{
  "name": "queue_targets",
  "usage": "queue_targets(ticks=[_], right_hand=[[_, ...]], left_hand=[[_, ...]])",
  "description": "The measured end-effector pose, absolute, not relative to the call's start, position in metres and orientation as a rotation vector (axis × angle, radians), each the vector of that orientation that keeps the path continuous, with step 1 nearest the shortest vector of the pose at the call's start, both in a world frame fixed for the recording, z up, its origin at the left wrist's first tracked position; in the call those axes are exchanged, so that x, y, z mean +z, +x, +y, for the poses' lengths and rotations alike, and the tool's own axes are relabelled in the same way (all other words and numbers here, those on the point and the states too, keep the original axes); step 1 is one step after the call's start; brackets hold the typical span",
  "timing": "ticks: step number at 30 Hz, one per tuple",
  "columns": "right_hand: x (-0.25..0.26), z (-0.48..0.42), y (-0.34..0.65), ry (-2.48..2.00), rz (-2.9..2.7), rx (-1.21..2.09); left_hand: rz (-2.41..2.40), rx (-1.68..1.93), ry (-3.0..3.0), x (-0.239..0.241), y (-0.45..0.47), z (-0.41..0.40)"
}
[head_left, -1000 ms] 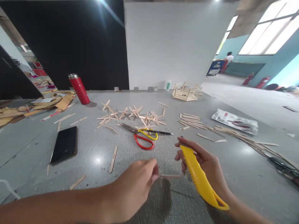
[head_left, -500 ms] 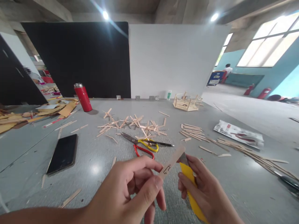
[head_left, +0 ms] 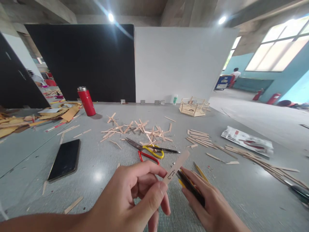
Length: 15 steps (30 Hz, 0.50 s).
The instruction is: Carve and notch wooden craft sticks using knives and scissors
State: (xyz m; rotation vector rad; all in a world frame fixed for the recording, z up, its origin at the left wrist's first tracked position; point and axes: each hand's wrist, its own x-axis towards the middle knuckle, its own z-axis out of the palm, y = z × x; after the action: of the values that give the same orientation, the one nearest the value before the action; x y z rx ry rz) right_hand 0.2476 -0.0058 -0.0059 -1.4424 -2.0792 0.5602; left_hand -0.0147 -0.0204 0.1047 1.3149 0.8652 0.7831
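Marked wooden stick point(head_left: 178, 166) pinched by left hand point(head_left: 137, 193), lower centre; black-and-yellow tool point(head_left: 192, 188) gripped by right hand point(head_left: 212, 204), lower right of centre. Scissors point(head_left: 143, 147) seen mid-frame on bench point(head_left: 98, 158).

Held stick point(head_left: 178, 165) matt wd., phone scrn point(head_left: 64, 159) glossy, flask point(head_left: 87, 103) shiny w/ metal-look cap point(head_left: 82, 88), pouch point(head_left: 247, 140) glossy plastic-lk.

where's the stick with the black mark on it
In the head view, the marked stick is low, just right of centre, pinched in the left hand; the right hand is beside it, and the scissors lie beyond, to its left.
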Motion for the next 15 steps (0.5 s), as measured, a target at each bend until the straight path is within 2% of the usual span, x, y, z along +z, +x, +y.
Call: queue_targets(ticks=[8,15], right_hand=[[0.02,-0.017,0.229,-1.203,-2.561,0.623],[0.01,0.006,0.24,-1.303,-2.426,0.238]], left_hand=[[0.912,0.814,1.381,0.095,-0.016,-0.014],[0.902,0.92,1.354,0.094,-0.015,-0.006]])
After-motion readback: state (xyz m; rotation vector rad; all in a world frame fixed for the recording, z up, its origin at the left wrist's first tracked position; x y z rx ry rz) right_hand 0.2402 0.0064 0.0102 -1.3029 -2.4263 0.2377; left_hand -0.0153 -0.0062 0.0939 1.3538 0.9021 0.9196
